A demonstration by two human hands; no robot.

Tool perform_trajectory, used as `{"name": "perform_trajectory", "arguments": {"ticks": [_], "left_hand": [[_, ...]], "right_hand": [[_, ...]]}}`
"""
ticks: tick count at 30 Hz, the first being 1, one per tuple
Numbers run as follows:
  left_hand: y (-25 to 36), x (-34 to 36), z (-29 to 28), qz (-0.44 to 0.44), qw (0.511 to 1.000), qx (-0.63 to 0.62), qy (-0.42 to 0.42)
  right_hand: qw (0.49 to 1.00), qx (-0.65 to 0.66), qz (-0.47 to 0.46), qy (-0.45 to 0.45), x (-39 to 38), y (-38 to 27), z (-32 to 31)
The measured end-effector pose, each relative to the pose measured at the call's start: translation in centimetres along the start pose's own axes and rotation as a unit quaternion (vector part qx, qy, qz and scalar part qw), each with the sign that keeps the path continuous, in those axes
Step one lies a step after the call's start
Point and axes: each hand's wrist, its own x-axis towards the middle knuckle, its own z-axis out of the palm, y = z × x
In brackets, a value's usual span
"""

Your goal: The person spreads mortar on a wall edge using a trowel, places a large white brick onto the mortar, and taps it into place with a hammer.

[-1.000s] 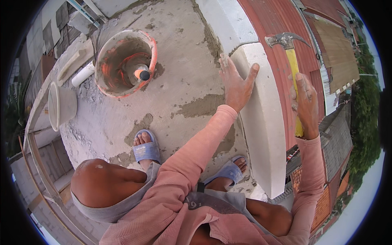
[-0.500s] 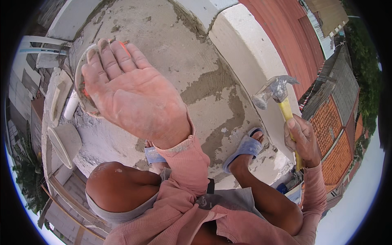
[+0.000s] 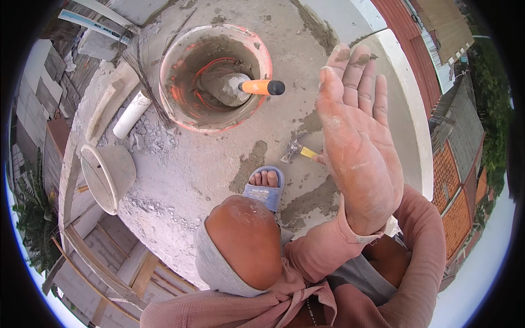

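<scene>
My left hand (image 3: 363, 142) is raised close to the camera, palm showing and fingers stretched out, with nothing in it. Grey cement smears its fingertips. Beyond it, low over the floor, a claw hammer (image 3: 309, 153) with a yellow handle points left. My right hand (image 3: 321, 158) is on that handle; only a bit of its fingers shows, as my left hand covers the rest. Left of both hands stands a mortar bucket (image 3: 168, 104) with an orange-streaked rim. Inside it rests a trowel (image 3: 257, 87) with an orange, black-tipped handle.
A pale, smaller bucket (image 3: 126, 169) sits at the left edge, near a white pipe (image 3: 131, 115) and rubble. Wires (image 3: 150, 90) lie beside the mortar bucket. A white low wall (image 3: 410, 93) curves along the right, with roofs (image 3: 437, 175) below. Wet cement patches (image 3: 251, 164) mark the floor.
My view has swung left, bringing the mortar bucket and trowel into sight. The hammer has gone from upright at the right to low by the floor. My left hand now appears farther right, still open.
</scene>
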Motion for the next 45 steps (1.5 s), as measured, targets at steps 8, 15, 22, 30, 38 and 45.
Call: {"name": "perform_trajectory", "arguments": {"ticks": [8,15,22,30,38,45], "left_hand": [[3.2,0.9,-1.5,0.085,0.993,-0.074,-0.037],[5.7,0.6,-0.1,0.037,0.996,-0.058,0.062],[7.8,1.1,-4.2,0.177,0.979,0.1,-0.009],[7.7,-0.8,-1.6,0.234,0.961,0.145,0.004],[6.4,-3.6,-1.4,0.289,0.937,0.181,-0.074],[4.4,-5.6,-1.0,0.281,0.915,0.284,-0.051]], "right_hand": [[0.967,-0.194,-0.093,0.138,0.3,-15.0,-13.2],[0.884,-0.371,-0.176,0.221,4.7,-20.9,-19.9],[0.895,-0.358,-0.101,0.246,-3.0,-17.8,-22.9],[0.804,-0.338,-0.149,0.466,-7.5,-7.1,-10.9],[0.891,0.366,0.082,0.255,-11.2,-0.5,0.8],[0.724,0.584,0.044,0.365,-1.0,-1.1,0.7]]}}
